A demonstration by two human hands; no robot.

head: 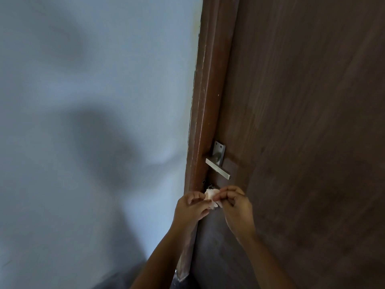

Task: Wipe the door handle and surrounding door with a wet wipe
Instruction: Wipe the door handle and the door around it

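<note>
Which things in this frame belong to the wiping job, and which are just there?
Job: wet wipe, pinched between left hand and right hand; door handle; door.
Just there: door frame; wall; small dark object under the handle, too blurred to name.

Both the left hand [192, 207] and right hand [237, 207] are bare, as are the slender forearms [268, 259] behind them.

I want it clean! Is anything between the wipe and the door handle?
Nothing clear. The wet wipe, pinched by left hand and right hand, sits just below the door handle; only a small dark blur between.
</note>
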